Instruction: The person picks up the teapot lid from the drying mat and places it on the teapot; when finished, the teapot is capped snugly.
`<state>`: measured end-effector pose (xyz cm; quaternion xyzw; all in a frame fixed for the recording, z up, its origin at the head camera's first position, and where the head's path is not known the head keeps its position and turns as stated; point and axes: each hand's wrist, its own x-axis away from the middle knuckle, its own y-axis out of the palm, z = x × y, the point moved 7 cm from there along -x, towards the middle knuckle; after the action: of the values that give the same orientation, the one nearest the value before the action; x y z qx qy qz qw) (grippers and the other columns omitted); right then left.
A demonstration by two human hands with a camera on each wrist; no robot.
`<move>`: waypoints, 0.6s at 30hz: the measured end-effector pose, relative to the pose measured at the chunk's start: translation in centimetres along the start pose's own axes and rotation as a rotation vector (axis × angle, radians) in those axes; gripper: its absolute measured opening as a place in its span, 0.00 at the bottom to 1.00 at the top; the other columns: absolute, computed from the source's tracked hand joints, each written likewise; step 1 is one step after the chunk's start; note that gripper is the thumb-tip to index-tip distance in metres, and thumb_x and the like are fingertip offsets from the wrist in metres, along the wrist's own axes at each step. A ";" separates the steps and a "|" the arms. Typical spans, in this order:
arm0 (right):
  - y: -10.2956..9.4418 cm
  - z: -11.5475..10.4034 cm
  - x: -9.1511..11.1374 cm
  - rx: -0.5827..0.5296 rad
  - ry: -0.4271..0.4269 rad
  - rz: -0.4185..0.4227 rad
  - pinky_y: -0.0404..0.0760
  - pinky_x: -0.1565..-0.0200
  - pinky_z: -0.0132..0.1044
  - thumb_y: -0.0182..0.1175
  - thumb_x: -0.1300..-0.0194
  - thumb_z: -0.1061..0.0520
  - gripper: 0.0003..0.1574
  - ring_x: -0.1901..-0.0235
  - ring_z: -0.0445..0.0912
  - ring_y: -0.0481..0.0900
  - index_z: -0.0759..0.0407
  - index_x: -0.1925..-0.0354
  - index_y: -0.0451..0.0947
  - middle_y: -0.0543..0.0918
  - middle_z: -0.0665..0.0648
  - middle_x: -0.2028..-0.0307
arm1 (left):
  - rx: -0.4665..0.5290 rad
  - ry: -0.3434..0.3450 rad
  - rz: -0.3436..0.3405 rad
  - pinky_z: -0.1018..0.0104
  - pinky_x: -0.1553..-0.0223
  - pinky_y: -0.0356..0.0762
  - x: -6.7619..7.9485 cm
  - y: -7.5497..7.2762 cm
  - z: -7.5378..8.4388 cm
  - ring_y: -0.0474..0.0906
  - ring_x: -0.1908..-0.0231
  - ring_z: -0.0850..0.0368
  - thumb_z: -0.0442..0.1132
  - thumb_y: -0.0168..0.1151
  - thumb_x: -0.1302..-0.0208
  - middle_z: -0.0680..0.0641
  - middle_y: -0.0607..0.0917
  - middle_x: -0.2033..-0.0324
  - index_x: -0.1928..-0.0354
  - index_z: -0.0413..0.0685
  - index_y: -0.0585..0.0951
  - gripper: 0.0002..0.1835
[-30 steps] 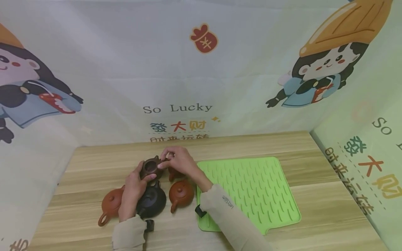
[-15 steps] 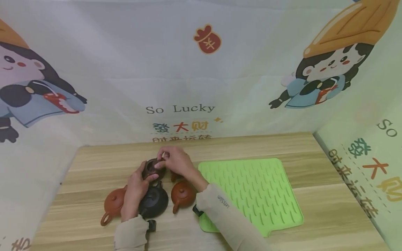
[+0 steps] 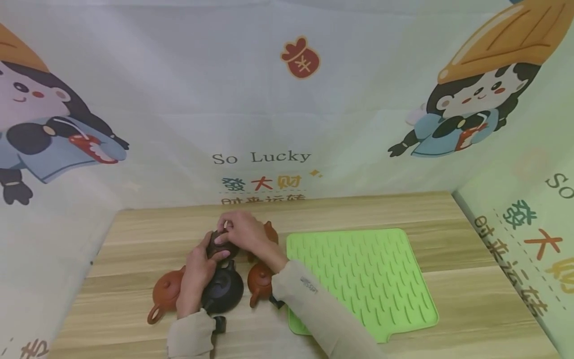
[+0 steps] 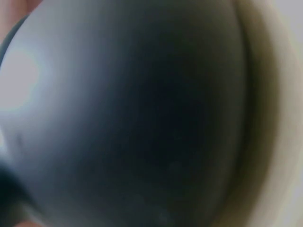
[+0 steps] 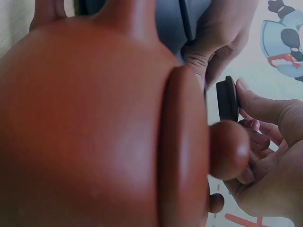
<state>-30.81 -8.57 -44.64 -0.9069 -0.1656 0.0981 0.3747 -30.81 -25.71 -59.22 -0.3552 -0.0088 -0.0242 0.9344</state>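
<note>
My left hand (image 3: 197, 269) grips the side of a small dark brown teapot (image 3: 230, 249), its thumb along the near wall. Over the teapot's mouth, my right hand (image 3: 246, 233) pinches a dark round lid (image 5: 228, 99); the right wrist view shows the lid held edge-on between thumb and fingers. The fingers hide most of the teapot's top in the head view. Just below my left hand sits a black teapot (image 3: 226, 289), whose rounded dark body (image 4: 142, 113) fills the left wrist view.
A reddish-brown teapot (image 3: 167, 290) stands left of my left wrist. Another clay teapot (image 3: 260, 280) sits under my right forearm, and a third (image 3: 271, 231) is partly hidden behind my right hand. A green ridged mat (image 3: 358, 279) lies to the right on the wooden table (image 3: 475, 279).
My right hand has moved left with the lid, from the teapot's right side to over its mouth. The opening seen earlier is now covered. My left hand keeps its grip.
</note>
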 end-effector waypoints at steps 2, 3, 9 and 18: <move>0.4 0.0 -0.1 0.002 0.000 -0.001 0.67 0.74 0.27 0.81 0.35 0.50 0.12 0.75 0.35 0.70 0.51 0.63 0.87 0.76 0.44 0.76 | -0.001 -0.002 -0.001 0.28 0.29 0.72 0.0 0.0 0.0 0.72 0.28 0.22 0.59 0.75 0.29 0.24 0.74 0.26 0.16 0.38 0.64 0.51; 0.6 0.0 -0.1 0.004 0.000 0.000 0.67 0.73 0.27 0.81 0.35 0.50 0.11 0.75 0.35 0.70 0.51 0.63 0.87 0.76 0.44 0.77 | -0.002 -0.005 -0.002 0.28 0.29 0.72 0.1 0.0 0.0 0.72 0.28 0.22 0.59 0.75 0.28 0.24 0.74 0.26 0.16 0.38 0.64 0.51; 1.3 0.2 -0.1 0.018 0.017 0.011 0.65 0.73 0.28 0.78 0.31 0.50 0.08 0.74 0.36 0.70 0.50 0.61 0.88 0.75 0.44 0.76 | -0.024 -0.004 -0.003 0.27 0.31 0.73 0.2 0.0 0.1 0.73 0.29 0.20 0.59 0.74 0.28 0.24 0.75 0.27 0.16 0.39 0.65 0.50; 1.2 0.6 0.0 0.128 0.023 0.030 0.67 0.72 0.28 0.78 0.31 0.49 0.09 0.72 0.37 0.72 0.49 0.60 0.88 0.79 0.44 0.72 | -0.037 0.028 0.014 0.27 0.33 0.75 0.3 0.2 0.6 0.75 0.31 0.20 0.55 0.75 0.28 0.23 0.76 0.29 0.17 0.40 0.66 0.47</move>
<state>-30.70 -9.01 -45.88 -0.8844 -0.1413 0.1038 0.4325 -30.48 -25.16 -58.86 -0.3720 0.0073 -0.0227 0.9279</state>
